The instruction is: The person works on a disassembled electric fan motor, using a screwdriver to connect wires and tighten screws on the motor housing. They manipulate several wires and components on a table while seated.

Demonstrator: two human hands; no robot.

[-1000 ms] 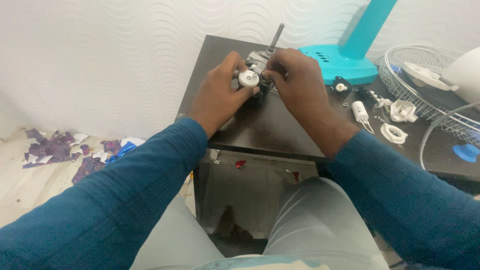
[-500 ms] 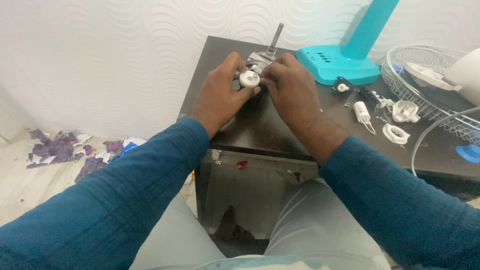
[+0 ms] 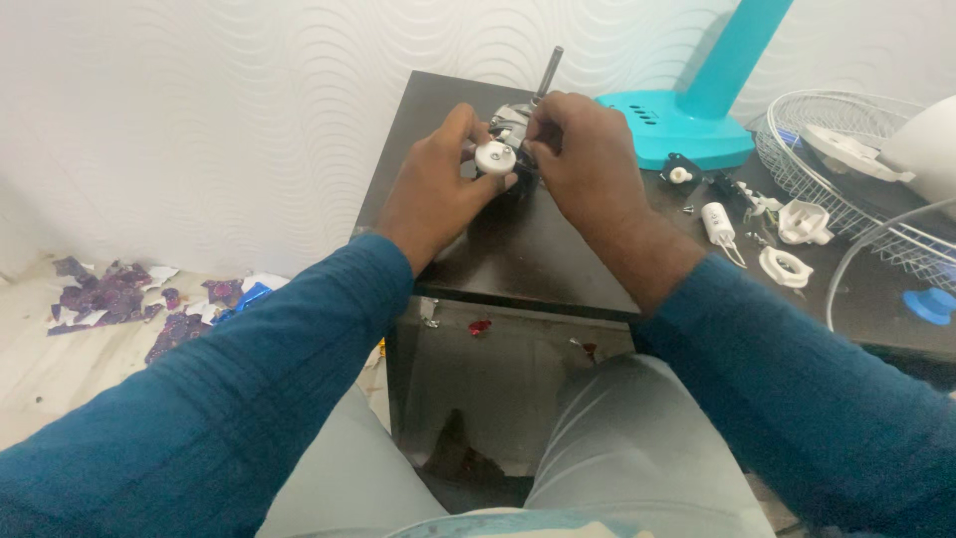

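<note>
Both hands hold a small fan motor (image 3: 510, 134) over the dark table (image 3: 518, 254). A metal shaft (image 3: 549, 72) sticks up from the motor toward the wall. My left hand (image 3: 433, 194) grips the motor from the left, thumb and fingers around a round white knob (image 3: 493, 157) on it. My right hand (image 3: 583, 159) clasps the motor from the right, fingertips pressed on its top. Most of the motor body is hidden by the fingers.
A teal fan base and pole (image 3: 697, 115) stand behind the hands. To the right lie a wire fan grille (image 3: 846, 169), small white plastic parts (image 3: 787, 264), a capacitor (image 3: 719, 221), a blue cap (image 3: 931, 304). Torn purple scraps (image 3: 110, 299) litter the floor at left.
Both hands stay on the motor. The fingers have shifted slightly around the white knob, and the view has moved a little.
</note>
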